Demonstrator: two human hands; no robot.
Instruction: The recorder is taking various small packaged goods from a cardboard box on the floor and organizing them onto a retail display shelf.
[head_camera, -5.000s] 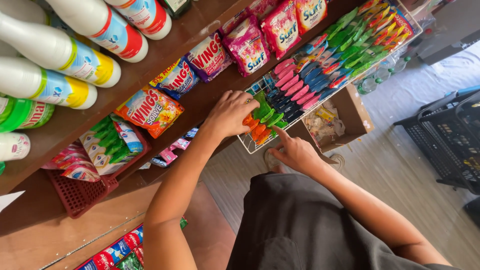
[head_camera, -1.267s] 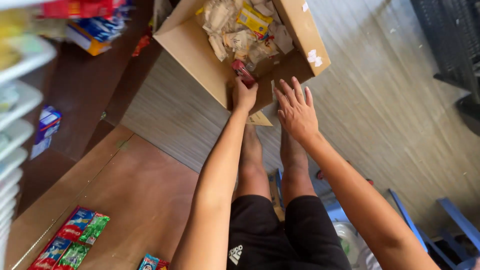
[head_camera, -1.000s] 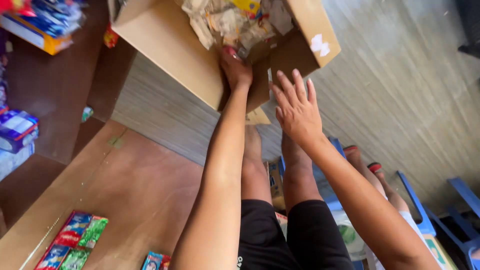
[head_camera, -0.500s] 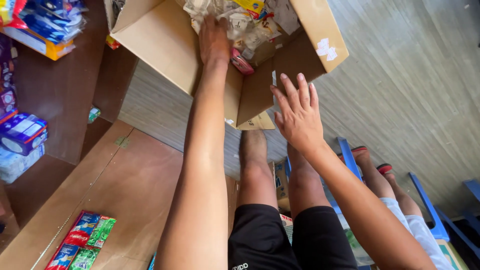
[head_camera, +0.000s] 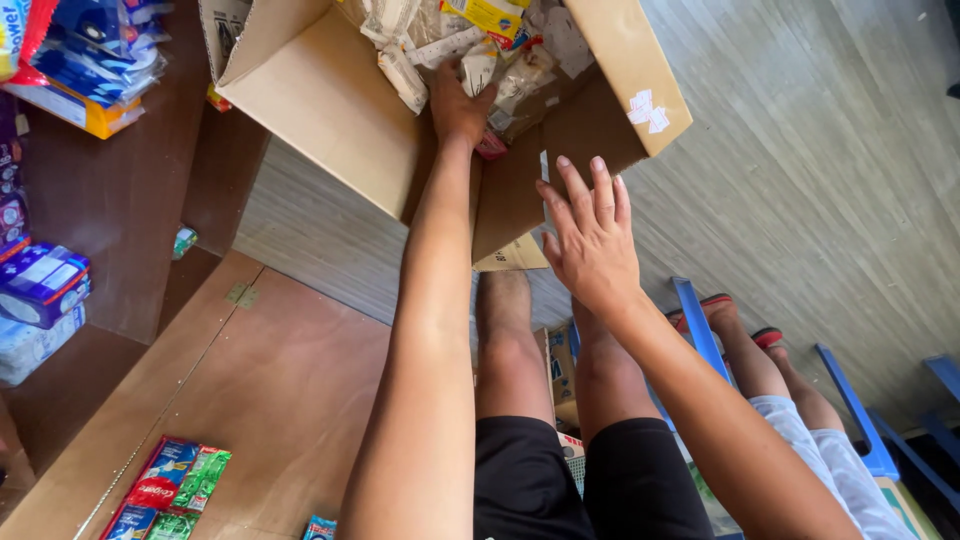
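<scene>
left hand (head_camera: 458, 100) now deeper among cardboard box (head_camera: 330, 110) packets, grip hidden; right hand (head_camera: 592, 240) still spread, empty.

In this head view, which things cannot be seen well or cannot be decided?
- Left hand: its fingers lie among the packets in the cardboard box, so whether they grip one cannot be told.
- Box: top cut off by the upper edge.
- Right hand: spread open, box contact unclear.
- Another person's legs: cut off at the lower right.
</scene>
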